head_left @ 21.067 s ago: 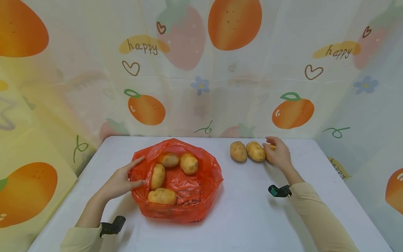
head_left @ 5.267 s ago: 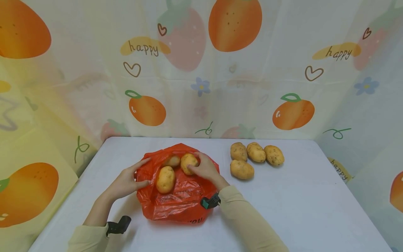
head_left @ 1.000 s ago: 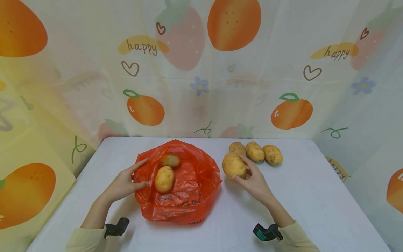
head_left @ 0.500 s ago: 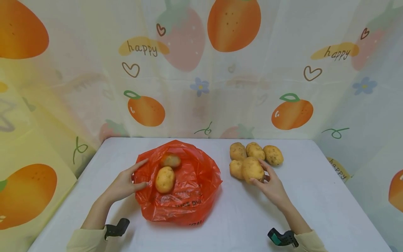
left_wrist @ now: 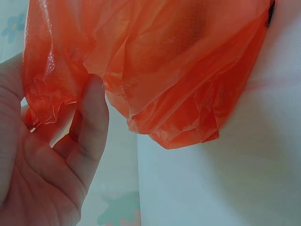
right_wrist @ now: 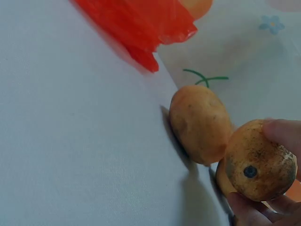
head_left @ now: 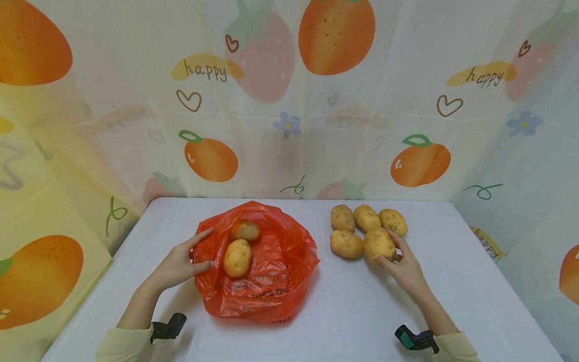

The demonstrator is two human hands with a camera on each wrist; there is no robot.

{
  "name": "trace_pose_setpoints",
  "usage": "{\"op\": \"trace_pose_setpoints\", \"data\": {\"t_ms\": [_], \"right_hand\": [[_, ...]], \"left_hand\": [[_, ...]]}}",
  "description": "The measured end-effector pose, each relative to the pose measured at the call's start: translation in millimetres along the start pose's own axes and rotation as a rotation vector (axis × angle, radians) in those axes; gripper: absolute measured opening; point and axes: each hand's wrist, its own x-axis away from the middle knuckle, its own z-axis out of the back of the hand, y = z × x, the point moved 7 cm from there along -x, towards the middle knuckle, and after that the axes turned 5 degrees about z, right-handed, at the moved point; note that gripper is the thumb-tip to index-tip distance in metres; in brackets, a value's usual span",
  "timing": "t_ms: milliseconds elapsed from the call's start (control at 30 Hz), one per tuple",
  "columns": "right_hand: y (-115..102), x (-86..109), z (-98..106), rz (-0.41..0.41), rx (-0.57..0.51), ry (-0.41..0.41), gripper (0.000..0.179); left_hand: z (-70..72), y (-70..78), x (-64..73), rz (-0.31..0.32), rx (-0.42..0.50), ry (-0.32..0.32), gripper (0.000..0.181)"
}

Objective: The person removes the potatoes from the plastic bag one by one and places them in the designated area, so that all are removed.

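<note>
My left hand [head_left: 174,264] holds the left side of a red plastic bag [head_left: 276,304], which stands with its mouth spread wide. In the left wrist view, the fingers [left_wrist: 91,122] pinch the crumpled film. Inside the bag lie two potatoes, an upright one [head_left: 237,258] and a darker one [head_left: 246,230] behind it. My right hand [head_left: 405,271] grips a potato [head_left: 379,244] between thumb and fingertips, low over the table and right beside another potato [head_left: 346,244]. In the right wrist view, the gripped potato [right_wrist: 261,160] shows a dark round spot.
Three potatoes form a back row: a left one [head_left: 342,218], a middle one [head_left: 367,218] and a right one [head_left: 393,222]. Everything stands on a white table [head_left: 334,317]. A fruit-print cloth [head_left: 280,151] hangs behind its back edge.
Several potatoes lay in the bag earliest; two lie there now, and a front row has begun outside. In the last second my right hand carried its potato right and lower. My left hand stayed.
</note>
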Motion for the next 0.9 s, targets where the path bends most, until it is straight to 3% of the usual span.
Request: {"op": "trace_pose_setpoints", "data": {"t_ms": [900], "right_hand": [[22,-6.9,-6,-0.174,0.028,-0.079,0.084]], "left_hand": [[0.8,4.6,1.7,-0.023,0.006,0.005,0.075]]}}
